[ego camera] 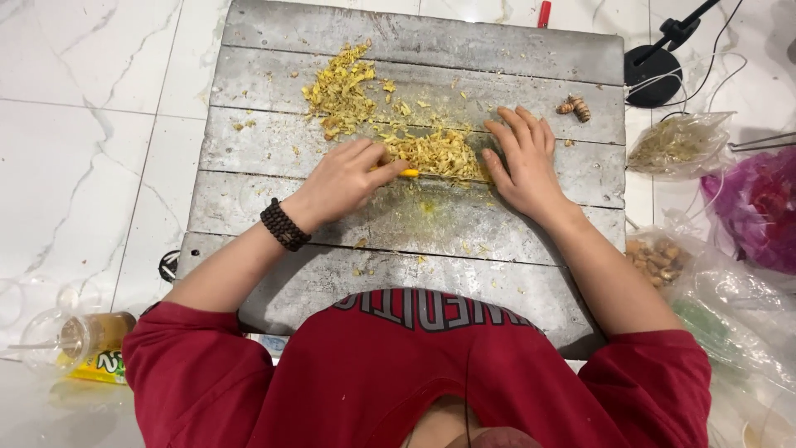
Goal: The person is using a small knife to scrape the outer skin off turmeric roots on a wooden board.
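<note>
The left hand is closing its fingers around a small yellow-orange peeled root piece, only the tip of which is showing, near the middle of the grey wooden board. The right hand is lying flat and open, holding nothing, with its fingertips pressing at the edge of the heap of yellow shavings. The piece is looking small, stiff and probably slippery once peeled, so pinching it along its sides seems the safest hold; the shavings appear light and easily scattered. Two unpeeled roots are lying near the board's far right edge. Open room is remaining along the near edge and left side, while plastic bags are crowding the floor beyond the right edge.
</note>
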